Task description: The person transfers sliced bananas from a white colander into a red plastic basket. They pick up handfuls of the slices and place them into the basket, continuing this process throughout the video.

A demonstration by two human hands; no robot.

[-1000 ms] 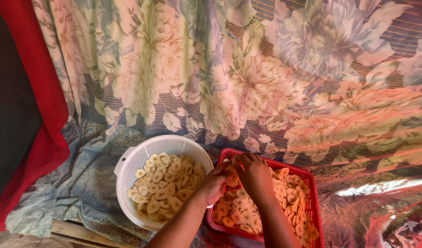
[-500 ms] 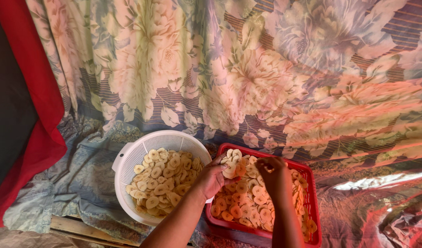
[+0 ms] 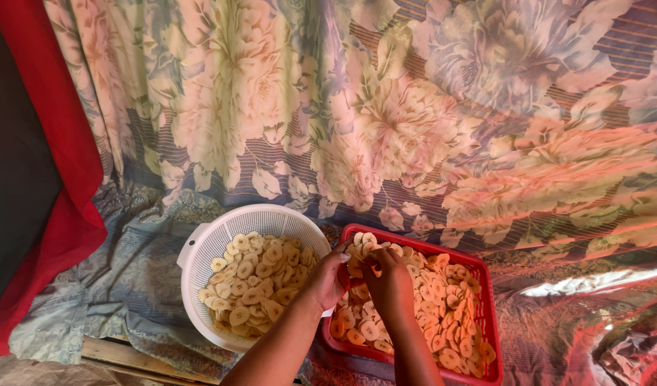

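Slices [image 3: 414, 307] of pale yellow to orange fruit, round and thin, fill a red tray [image 3: 485, 282] with latticed walls, which sits low in the view, right of centre. Both hands work at the tray's near-left end: the left hand [image 3: 330, 279] curls over the rim with its fingers bent around a few slices, and the right hand [image 3: 391, 284] is cupped just beside it, fingertips pinched on slices lifted a little above the heap; the two hands touch or nearly touch at the fingers. Just to the left of the tray, rim against rim, stands a round white colander [image 3: 203, 250] with a small handle tab, holding a layer of paler slices of the same kind. Tray and colander rest on a crumpled bluish patterned cloth [image 3: 128, 286], under which a wooden edge shows at the bottom left. Behind everything hangs a large floral curtain [image 3: 385, 107] in cream, pink and grey stripes, and a red fabric [image 3: 75, 164] borders the left side.
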